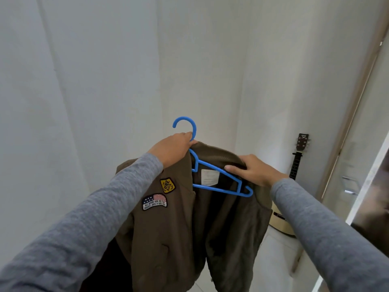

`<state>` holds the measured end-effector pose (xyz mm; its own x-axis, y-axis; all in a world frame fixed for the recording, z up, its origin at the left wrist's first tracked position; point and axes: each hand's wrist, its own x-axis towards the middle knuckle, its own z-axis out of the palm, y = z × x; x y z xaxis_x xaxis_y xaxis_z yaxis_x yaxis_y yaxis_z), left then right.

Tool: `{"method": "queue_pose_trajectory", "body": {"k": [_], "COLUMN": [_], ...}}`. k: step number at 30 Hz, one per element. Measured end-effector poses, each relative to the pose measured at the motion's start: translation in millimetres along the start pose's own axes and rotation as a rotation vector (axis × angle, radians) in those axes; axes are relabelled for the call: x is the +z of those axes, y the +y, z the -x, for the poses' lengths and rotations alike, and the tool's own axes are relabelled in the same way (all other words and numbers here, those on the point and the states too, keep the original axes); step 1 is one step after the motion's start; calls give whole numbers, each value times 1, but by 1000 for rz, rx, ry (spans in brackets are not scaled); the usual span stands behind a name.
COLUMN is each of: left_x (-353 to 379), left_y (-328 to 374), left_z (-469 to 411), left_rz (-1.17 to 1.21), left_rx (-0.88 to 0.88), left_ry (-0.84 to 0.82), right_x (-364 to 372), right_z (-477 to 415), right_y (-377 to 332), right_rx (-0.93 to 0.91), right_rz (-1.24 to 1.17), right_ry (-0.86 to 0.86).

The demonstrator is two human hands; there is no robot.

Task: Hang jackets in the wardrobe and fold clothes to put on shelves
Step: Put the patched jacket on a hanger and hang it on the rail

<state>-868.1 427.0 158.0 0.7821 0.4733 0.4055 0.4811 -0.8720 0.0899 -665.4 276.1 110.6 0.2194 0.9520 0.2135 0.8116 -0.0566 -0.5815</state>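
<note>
A brown jacket (168, 239) with a yellow patch and a flag patch on its chest hangs in front of me, held up in the air. A blue plastic hanger (212, 178) sits inside its open collar, hook pointing up. My left hand (171, 149) grips the jacket's left shoulder and the hanger's neck just below the hook. My right hand (253, 169) holds the right side of the collar against the hanger's arm. The hanger's right end pokes out below the collar, uncovered. No wardrobe rail or shelf is in view.
White walls meet in a corner straight ahead. An acoustic guitar (300, 157) leans in the corner at the right, on a white floor. A door with a metal handle (349, 186) stands at the far right.
</note>
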Motion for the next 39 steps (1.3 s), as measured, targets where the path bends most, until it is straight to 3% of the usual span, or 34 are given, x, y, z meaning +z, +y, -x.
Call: {"method": "queue_pose_trajectory", "body": {"k": [5,10,16,22,26,29,32,35,39], "left_x": [-3,2,23,35,27,23,20,14,9], "left_y": [-1,5,4,9,3,-6,-9,-12,-7], "left_z": [-3,1,12,14,12,13,15,14,12], "left_rz": [-15,123,478,668,407,188,1,-115,-192], "left_rx": [24,23,17,-22,9,-8,32,47,134], "left_ry": [-41,-52,45,235,191,198,179,172,209], "right_x": [1,4,7,2,-12,-21,-26,-28,-15], "right_z": [-5,-12,-18,-26,-20,-10,-6,-2,3], "right_y": [3,-4,-21,-33,-24,-18,-12,-4,3], "right_rx": [140,196,128,10,-8,21,135,206,235], "right_rz": [93,150,237,266,173,76,152,244,181], "right_ry": [-19,163,459,494,415,191,37,-49,-87]}}
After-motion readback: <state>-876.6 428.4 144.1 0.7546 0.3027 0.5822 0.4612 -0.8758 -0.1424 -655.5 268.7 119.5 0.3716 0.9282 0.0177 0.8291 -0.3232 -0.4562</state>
